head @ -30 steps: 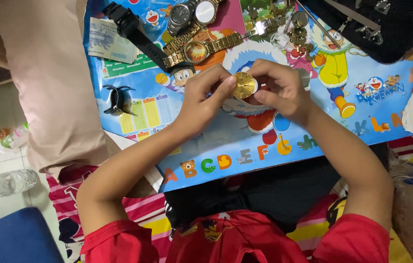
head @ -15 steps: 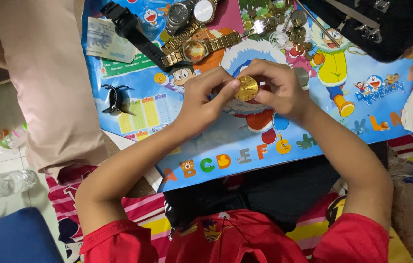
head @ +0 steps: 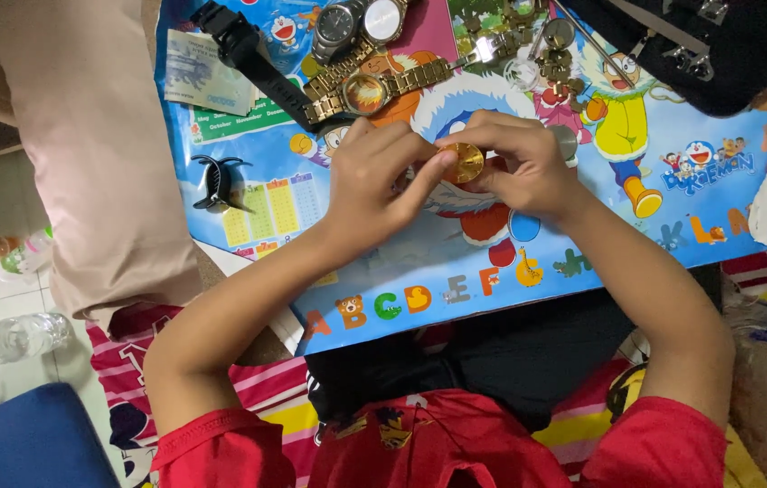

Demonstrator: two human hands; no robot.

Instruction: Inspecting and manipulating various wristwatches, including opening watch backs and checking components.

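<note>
From the head view, a round gold watch case [head: 466, 162] sits pinched between both hands, raised just above the cartoon-printed worktop [head: 582, 244]. The left hand [head: 376, 176] clamps its left edge with thumb and forefinger; the right hand [head: 521, 163] grips the right edge, perhaps from behind. A gold-banded watch [head: 374, 93] lies just beyond them.

The small round watch case [head: 466, 163] is shiny gold, and the metal-link wristwatch [head: 367, 93] is gold too, with an orange-tinted dial. The plastic-laminated board [head: 528, 262] is bright blue, printed with cartoon figures and a row of many-coloured letters, while the chunky strap watch [head: 248, 50] on it is plain black. The short-sleeved shirt [head: 437, 447] is red, and the cloth pillow [head: 85, 154] is pale beige.
</note>
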